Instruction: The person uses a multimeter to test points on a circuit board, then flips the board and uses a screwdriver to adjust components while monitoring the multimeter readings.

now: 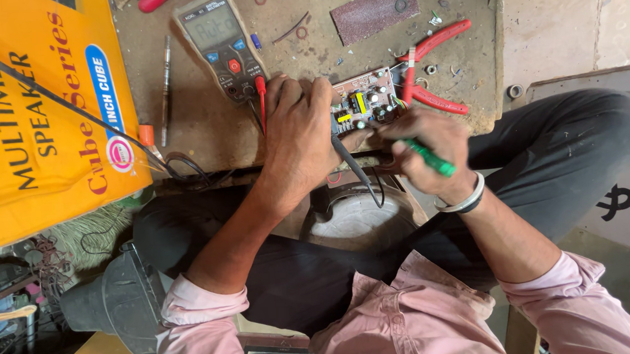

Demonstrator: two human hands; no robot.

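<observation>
Multimeter (219, 43) is laid on the bench (204, 125) at left. Circuit board (364, 104) at bench edge is steadied under the closed left hand (297, 131). Green-handled tool (431, 159) is gripped by the right hand (428, 146); work on the board appears under way, and precise tip placement is judged necessary.

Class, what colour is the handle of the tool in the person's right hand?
Green handle, seen in the head view.

Even, soft daylight, sharp centre
Shadows stay faint under the hands on the table (204, 125); the orange box (32, 120) glows bright, the lower-left corner falls dark
</observation>
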